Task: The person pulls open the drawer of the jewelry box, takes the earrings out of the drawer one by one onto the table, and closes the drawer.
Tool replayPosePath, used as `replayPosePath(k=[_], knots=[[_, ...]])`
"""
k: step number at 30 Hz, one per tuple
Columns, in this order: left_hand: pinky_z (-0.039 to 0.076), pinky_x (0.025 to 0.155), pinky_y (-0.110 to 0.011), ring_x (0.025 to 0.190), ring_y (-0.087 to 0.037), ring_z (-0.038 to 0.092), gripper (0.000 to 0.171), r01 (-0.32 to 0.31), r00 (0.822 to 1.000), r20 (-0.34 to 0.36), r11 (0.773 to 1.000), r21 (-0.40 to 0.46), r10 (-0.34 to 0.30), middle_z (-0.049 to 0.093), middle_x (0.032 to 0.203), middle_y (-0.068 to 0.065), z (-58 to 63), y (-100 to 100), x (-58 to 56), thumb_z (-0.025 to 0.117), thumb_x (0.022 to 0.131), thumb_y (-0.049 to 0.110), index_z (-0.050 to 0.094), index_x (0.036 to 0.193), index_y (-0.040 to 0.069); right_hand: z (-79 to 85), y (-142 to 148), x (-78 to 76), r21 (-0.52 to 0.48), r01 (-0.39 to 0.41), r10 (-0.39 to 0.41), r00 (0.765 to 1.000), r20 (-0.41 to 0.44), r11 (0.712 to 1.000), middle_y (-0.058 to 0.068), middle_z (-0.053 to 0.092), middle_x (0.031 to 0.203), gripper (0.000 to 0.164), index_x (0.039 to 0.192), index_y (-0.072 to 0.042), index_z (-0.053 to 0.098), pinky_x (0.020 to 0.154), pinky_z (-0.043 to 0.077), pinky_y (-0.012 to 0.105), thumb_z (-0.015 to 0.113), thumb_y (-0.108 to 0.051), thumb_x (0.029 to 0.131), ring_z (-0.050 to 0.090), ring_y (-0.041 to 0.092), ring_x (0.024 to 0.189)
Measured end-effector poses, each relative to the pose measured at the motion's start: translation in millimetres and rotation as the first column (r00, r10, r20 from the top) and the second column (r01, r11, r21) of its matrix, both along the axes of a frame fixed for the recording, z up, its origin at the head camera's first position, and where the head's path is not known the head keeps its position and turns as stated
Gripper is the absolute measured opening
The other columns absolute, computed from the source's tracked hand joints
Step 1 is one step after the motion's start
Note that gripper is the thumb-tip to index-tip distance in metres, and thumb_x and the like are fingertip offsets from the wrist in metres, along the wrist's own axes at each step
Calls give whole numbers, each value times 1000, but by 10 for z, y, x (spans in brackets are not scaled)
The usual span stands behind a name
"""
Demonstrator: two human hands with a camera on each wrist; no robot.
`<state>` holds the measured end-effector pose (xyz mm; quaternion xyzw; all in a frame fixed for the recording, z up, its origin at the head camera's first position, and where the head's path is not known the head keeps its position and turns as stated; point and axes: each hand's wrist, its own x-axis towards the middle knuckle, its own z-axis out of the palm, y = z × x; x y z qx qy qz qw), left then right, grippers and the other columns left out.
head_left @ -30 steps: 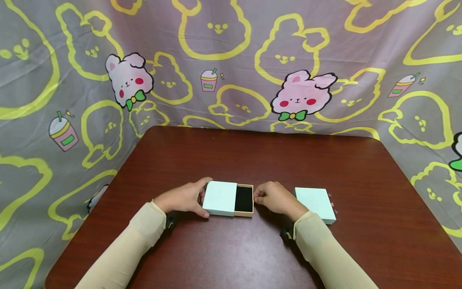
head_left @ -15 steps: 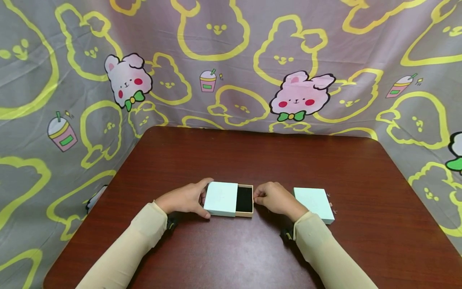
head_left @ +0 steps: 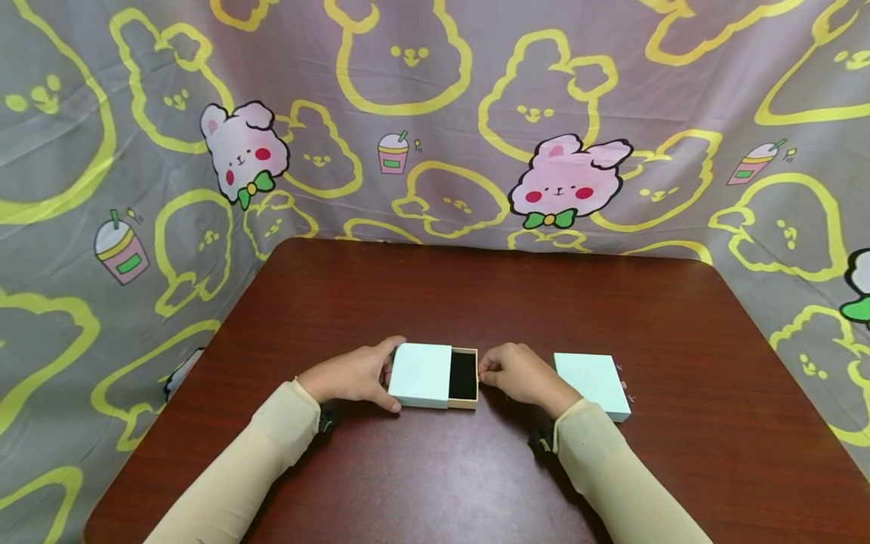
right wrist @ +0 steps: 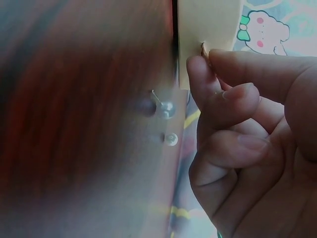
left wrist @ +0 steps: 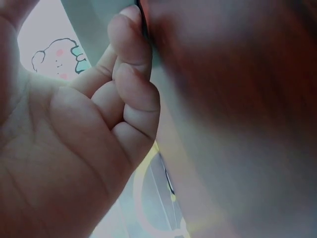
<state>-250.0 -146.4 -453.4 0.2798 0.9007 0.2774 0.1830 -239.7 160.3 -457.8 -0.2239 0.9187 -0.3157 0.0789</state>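
A pale mint drawer-style gift box lies on the table, its sleeve [head_left: 421,375] pushed over most of the inner tray [head_left: 464,404]. Black foam [head_left: 463,375] shows in the part of the tray that sticks out to the right. My left hand [head_left: 356,375] grips the sleeve's left end, thumb at the near side and fingers at the far side. Thumb and index finger of my right hand [head_left: 518,374] pinch a small pull tab [right wrist: 203,48] on the tray's end wall. Two pearl studs, one a pearl earring [right wrist: 166,110] with its pin up, lie on the table below this hand.
A second mint box [head_left: 591,381] stands closed to the right, beside my right wrist, with a small tab [head_left: 623,385] at its right side. Patterned cloth [head_left: 448,151] hangs behind the brown table [head_left: 435,295] and on both sides.
My left hand has pushed the sleeve slightly to the right over the tray, so less black foam shows. My right hand keeps its place at the tray's end.
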Motion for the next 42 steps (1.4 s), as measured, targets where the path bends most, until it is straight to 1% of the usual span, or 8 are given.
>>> replayPosePath(k=[8,13,17,22,28,35,42], knots=[[48,68,-30,76,-10,57,105,9,1000,-6,1000,1,-9,60,86,4,0,37,0,92,65,28,28,145,4,12,7,-3,11,-4,4,1000,-4,1000,-12,64,75,11,82,-17,70,63,46,31,70,-9,89,54,8,63],[47,76,-30,83,-8,58,107,5,1000,-1,1000,-9,-5,61,95,4,8,60,4,92,65,30,27,146,4,12,21,-6,17,-8,8,1000,-18,1000,-12,64,75,11,82,-18,70,64,46,31,70,-9,88,55,7,65],[47,80,-32,87,-9,57,109,1,1000,-8,1000,-19,-1,61,101,2,16,77,-1,92,65,31,26,147,3,6,26,-10,17,-8,8,1000,-16,1000,-12,64,75,10,82,-18,70,64,46,31,70,-10,88,55,7,65],[47,79,-32,87,-10,58,109,9,1000,-17,1000,-24,-9,60,100,1,17,101,-11,92,65,32,26,147,2,5,26,-5,13,-2,2,1000,-8,1000,-12,64,76,10,82,-18,70,64,46,31,70,-10,89,55,8,65],[47,78,-31,86,-10,57,110,7,1000,-16,999,-34,-8,60,100,1,10,113,-14,91,65,33,26,147,4,13,24,-7,20,8,-8,1000,-6,1000,-12,64,75,11,82,-18,70,64,46,31,71,-10,89,54,8,66],[47,77,-31,84,-10,57,110,13,1000,-20,999,-39,-14,60,97,1,6,128,-19,91,65,34,26,147,3,4,24,4,9,2,-2,1000,7,1000,-11,64,75,11,82,-17,70,61,46,31,70,-9,89,54,8,61],[47,77,-31,85,-10,57,110,16,1000,-22,999,-44,-17,60,97,1,-9,141,-24,91,65,35,25,148,3,1,13,4,9,0,0,1000,5,1000,-11,64,75,11,82,-18,70,61,46,31,69,-10,89,54,8,61]])
